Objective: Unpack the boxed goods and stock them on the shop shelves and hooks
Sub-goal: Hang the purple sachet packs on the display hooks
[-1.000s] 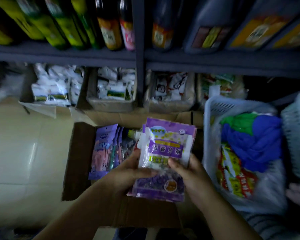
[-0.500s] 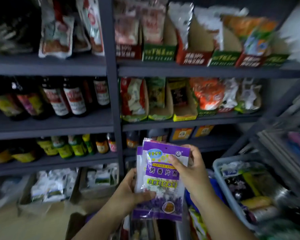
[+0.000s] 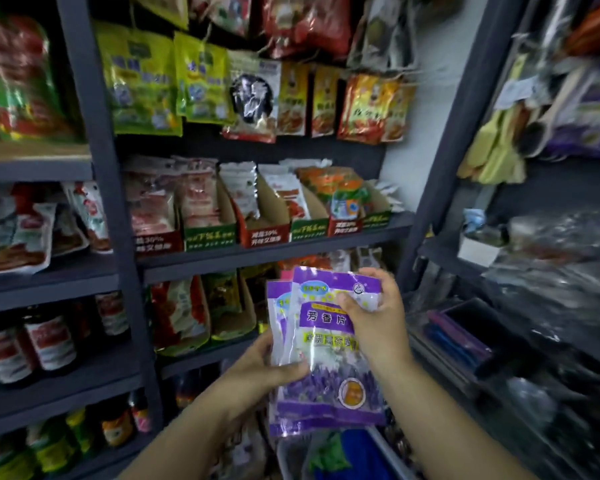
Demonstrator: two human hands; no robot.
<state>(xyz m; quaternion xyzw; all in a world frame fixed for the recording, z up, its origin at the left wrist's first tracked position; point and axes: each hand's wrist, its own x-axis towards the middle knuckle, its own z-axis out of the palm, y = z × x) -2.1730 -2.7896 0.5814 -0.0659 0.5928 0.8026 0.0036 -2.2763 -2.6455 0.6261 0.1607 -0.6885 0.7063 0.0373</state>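
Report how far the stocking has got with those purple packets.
Done: the purple packets are out of their box. In hand: the left hand grips their lower part and the right hand pinches the top, in front of the full shelves. Left: none of these is hung or shelved yet.

Single head-worn view, facing forward and slightly down, close to the dark grey metal shop shelves, hands nearest.

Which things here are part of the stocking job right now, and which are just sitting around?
In the job:
purple sachet packs
left hand
right hand

Just there:
dark sauce bottles
yellow-green bags
boxed seasoning packets
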